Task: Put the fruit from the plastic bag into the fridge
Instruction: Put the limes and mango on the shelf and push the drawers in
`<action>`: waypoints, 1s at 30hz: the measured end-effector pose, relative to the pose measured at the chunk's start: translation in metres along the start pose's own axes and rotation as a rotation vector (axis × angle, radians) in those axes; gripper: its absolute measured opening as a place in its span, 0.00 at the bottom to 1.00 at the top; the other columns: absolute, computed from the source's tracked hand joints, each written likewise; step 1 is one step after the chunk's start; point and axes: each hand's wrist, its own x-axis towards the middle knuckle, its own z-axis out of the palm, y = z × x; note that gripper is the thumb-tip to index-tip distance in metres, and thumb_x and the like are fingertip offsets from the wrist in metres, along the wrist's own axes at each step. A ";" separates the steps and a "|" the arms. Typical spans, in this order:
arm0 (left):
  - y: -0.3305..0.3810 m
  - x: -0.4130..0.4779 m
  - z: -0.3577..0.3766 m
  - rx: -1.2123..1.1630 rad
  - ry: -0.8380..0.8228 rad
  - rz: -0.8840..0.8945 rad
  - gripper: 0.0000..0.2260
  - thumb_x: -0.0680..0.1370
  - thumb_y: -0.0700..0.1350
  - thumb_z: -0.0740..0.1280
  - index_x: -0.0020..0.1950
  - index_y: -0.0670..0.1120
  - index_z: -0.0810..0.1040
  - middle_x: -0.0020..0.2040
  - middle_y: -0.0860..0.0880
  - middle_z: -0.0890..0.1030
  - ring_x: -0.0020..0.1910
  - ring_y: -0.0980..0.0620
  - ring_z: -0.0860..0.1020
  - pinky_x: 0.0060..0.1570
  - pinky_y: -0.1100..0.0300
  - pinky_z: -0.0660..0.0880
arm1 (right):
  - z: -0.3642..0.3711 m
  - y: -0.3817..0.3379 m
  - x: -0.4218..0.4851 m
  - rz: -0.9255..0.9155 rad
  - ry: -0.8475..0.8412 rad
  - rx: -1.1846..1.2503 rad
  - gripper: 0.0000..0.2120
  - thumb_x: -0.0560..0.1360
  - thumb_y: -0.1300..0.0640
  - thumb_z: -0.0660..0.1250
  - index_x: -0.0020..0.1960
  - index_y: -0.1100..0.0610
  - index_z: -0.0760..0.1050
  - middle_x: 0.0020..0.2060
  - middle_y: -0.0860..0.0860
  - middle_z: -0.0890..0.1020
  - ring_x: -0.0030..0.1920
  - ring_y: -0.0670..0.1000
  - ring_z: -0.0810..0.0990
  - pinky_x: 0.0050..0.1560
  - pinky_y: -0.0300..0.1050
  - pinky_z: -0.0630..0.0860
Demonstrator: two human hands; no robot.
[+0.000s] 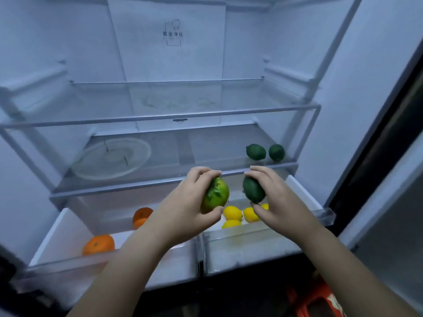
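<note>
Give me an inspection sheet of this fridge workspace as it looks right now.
Surface: glass shelf above the open left drawer and right drawer.
Job's things: two limes on the shelf's right; oranges in the left drawer; lemons in the right drawer.
Clutter: clear plate on the shelf's left.
Hands: left hand grips a leafy green fruit; right hand grips a dark lime.
Cables: nothing seen.
Surroundings: upper shelf; blurred red item at lower right.
</note>
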 end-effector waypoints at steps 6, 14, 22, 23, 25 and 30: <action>-0.026 0.048 -0.003 0.038 -0.010 -0.006 0.30 0.72 0.54 0.68 0.72 0.54 0.62 0.65 0.58 0.63 0.61 0.60 0.67 0.57 0.68 0.65 | 0.017 0.048 0.065 -0.034 -0.041 -0.112 0.30 0.67 0.64 0.71 0.68 0.55 0.68 0.66 0.51 0.70 0.69 0.49 0.65 0.70 0.35 0.55; -0.026 0.089 -0.002 0.057 -0.001 -0.044 0.31 0.70 0.59 0.63 0.72 0.56 0.60 0.65 0.59 0.61 0.61 0.60 0.68 0.56 0.63 0.70 | 0.036 0.090 0.123 -0.053 -0.121 -0.098 0.26 0.70 0.66 0.66 0.67 0.56 0.68 0.65 0.54 0.71 0.66 0.53 0.68 0.67 0.47 0.66; -0.016 0.106 -0.002 0.067 0.030 -0.090 0.29 0.73 0.56 0.67 0.72 0.58 0.59 0.65 0.62 0.60 0.57 0.66 0.66 0.52 0.69 0.70 | 0.052 0.119 0.151 0.004 -0.300 -0.141 0.30 0.75 0.58 0.65 0.75 0.54 0.59 0.75 0.51 0.61 0.73 0.52 0.61 0.72 0.45 0.60; -0.013 0.107 -0.003 0.065 0.035 -0.089 0.29 0.73 0.55 0.67 0.72 0.57 0.60 0.65 0.62 0.61 0.57 0.67 0.66 0.52 0.70 0.69 | 0.054 0.121 0.151 0.014 -0.318 -0.136 0.31 0.75 0.59 0.65 0.75 0.54 0.58 0.75 0.51 0.60 0.73 0.52 0.60 0.72 0.45 0.59; -0.008 0.113 -0.008 0.050 0.048 -0.080 0.29 0.72 0.56 0.66 0.71 0.57 0.60 0.65 0.62 0.62 0.59 0.66 0.66 0.53 0.70 0.69 | 0.059 0.126 0.150 0.021 -0.348 -0.135 0.32 0.75 0.60 0.64 0.75 0.54 0.57 0.75 0.52 0.59 0.74 0.53 0.59 0.72 0.44 0.58; 0.010 0.135 -0.025 0.042 0.134 -0.055 0.31 0.70 0.56 0.66 0.71 0.55 0.61 0.63 0.61 0.65 0.61 0.66 0.67 0.56 0.70 0.68 | 0.070 0.134 0.152 0.032 -0.361 -0.113 0.33 0.74 0.61 0.63 0.76 0.53 0.56 0.75 0.51 0.59 0.73 0.54 0.61 0.71 0.44 0.61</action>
